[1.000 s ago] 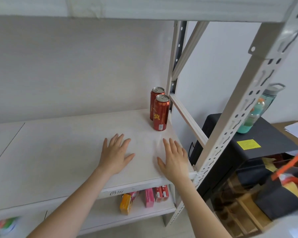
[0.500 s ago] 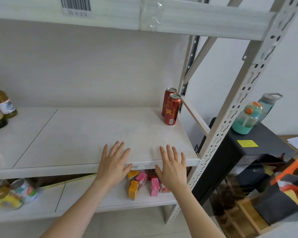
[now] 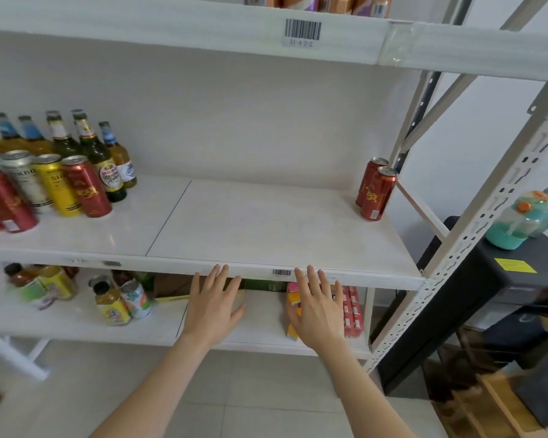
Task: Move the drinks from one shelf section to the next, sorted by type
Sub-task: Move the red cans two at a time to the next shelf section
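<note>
Two red cans (image 3: 376, 192) stand one behind the other at the far right of the middle shelf (image 3: 266, 229). On the shelf's left section stand several cans (image 3: 54, 184), red, yellow and silver, with several glass bottles (image 3: 92, 147) behind them. My left hand (image 3: 214, 306) and my right hand (image 3: 318, 308) hang open, fingers spread, just in front of and below the middle shelf's front edge. Both hold nothing.
The lower shelf (image 3: 76, 320) carries small bottles and cans (image 3: 121, 301) on the left and pink and orange cartons (image 3: 350, 308) on the right. More cans sit on the top shelf (image 3: 329, 1). A perforated upright (image 3: 475, 241) frames the right side; beyond it a teal bottle (image 3: 519, 219) stands on a black cabinet (image 3: 503, 279).
My view has pulled back and turned left, so the left section's bottles and cans now show. Both hands have left the shelf top and sit lower, in front of its edge.
</note>
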Available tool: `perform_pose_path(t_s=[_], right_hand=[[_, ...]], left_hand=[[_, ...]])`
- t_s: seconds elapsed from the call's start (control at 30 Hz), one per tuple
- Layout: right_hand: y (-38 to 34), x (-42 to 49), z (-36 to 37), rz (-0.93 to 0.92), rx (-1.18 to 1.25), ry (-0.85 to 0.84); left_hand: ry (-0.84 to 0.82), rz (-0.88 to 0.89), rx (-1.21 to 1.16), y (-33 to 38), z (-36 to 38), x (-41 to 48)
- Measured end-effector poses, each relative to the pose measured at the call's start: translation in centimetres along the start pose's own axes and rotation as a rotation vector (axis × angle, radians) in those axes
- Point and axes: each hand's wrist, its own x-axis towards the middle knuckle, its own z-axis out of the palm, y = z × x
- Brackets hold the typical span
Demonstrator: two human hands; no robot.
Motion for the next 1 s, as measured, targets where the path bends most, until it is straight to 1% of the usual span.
perform_pose_path(t_s=[0.57, 0.7, 0.8, 0.9, 1.0], right_hand=[[-25.3, 3.2, 2.5, -0.059, 0.009, 0.02], [-30.0, 4.6, 3.4, -0.085, 0.025, 0.015], [-32.9, 6.0, 4.1, -0.099, 0.028, 0.009], [-35.7, 7.9, 4.9, -0.105, 0.029, -0.002], [-38.4, 10.1, 5.8, -0.106, 0.022, 0.002]], left_hand=[[0.066, -0.105, 0.101, -25.5, -4.5, -6.3], [0.049, -0.154, 0.118, -30.0, -4.7, -7.0], [0.073, -0.163, 0.123, -33.0, -4.5, -7.0], [0.101, -0.164, 0.119, -36.1, -4.3, -6.3], [0.084, -0.182, 0.118, -39.6, -4.1, -5.1]])
